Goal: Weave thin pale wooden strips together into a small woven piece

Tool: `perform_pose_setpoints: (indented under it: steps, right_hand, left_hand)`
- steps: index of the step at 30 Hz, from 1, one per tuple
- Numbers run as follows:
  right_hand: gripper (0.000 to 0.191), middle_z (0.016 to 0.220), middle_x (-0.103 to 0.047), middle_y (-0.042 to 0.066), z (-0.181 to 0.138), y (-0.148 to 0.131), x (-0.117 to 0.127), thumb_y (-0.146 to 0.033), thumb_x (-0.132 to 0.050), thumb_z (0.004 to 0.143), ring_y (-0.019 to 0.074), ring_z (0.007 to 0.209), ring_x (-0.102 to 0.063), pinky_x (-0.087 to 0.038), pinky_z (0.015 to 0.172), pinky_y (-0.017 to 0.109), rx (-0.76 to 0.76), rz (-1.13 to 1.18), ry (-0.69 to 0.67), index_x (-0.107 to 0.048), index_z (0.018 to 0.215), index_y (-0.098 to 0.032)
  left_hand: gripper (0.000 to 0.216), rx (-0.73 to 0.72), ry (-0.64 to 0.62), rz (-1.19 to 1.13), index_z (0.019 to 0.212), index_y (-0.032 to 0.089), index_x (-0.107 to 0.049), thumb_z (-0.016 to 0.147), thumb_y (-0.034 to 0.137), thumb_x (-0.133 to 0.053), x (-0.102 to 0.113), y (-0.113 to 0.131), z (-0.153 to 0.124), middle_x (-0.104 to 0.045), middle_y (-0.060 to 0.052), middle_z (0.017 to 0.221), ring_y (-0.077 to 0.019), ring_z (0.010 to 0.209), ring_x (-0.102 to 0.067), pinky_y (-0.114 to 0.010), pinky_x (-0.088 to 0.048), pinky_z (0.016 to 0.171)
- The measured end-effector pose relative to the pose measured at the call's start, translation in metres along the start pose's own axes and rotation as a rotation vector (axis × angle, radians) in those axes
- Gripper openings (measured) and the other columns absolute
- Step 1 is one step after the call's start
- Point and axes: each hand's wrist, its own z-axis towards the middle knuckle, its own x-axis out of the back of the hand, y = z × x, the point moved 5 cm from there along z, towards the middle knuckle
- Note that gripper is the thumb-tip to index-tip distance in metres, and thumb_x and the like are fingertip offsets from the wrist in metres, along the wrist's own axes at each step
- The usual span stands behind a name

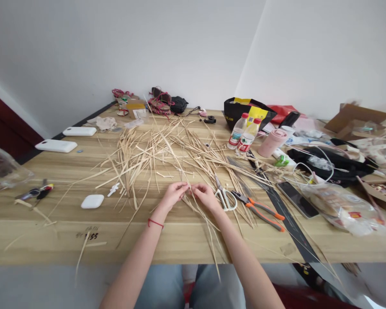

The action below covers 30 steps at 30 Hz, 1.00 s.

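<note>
- A hand could slide along the table (106,227) left of the left hand (174,195), in front of the white case (92,201).
- Scissors (225,201) and pliers (260,211) block the right hand's (205,196) right side.
- Farther back, a messy straw pile (128,152) is in the way.
- Two bottles (246,141) stand right of it.

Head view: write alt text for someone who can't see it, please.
A person's left hand and right hand meet over a wooden table, pinching thin pale strips. A loose heap of strips spreads beyond; white-handled scissors and orange-handled pliers lie to the right, then a phone.
</note>
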Motion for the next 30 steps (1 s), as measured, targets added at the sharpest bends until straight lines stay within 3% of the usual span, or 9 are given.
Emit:
perform_pose_setpoints:
  steps: [10,19,30]
  right_hand:
    - [0.029,0.071,-0.067,0.003,-0.0010,0.0061,-0.0006,-0.043,-0.062,0.077,0.0141,0.062,-0.055,-0.042,0.060,0.026,0.023,-0.036,0.000,-0.068,0.076,-0.015]
    - [0.026,0.068,-0.067,0.003,0.0001,0.0035,-0.0014,-0.040,-0.061,0.075,0.0151,0.061,-0.057,-0.045,0.062,0.027,-0.002,-0.016,-0.009,-0.069,0.071,-0.015]
    - [0.025,0.073,-0.070,0.006,-0.0005,0.0048,0.0010,-0.038,-0.064,0.072,0.0167,0.065,-0.060,-0.045,0.065,0.028,-0.023,0.009,0.035,-0.071,0.074,-0.015]
  left_hand:
    - [0.036,-0.016,0.136,0.009,0.072,0.013,-0.062,0.060,0.044,-0.075,0.0003,0.0005,-0.0013,-0.042,0.007,0.045,-0.0046,0.039,-0.031,-0.020,-0.020,0.039]
    - [0.032,-0.042,0.000,0.027,0.069,0.012,-0.065,0.066,0.044,-0.069,0.0005,0.0015,0.0004,-0.042,0.006,0.046,-0.0047,0.040,-0.027,-0.020,-0.017,0.040]
    - [0.031,0.000,-0.003,0.008,0.076,0.012,-0.068,0.065,0.041,-0.070,-0.0013,0.0035,-0.0027,-0.043,0.006,0.046,-0.0049,0.041,-0.029,-0.020,-0.018,0.041]
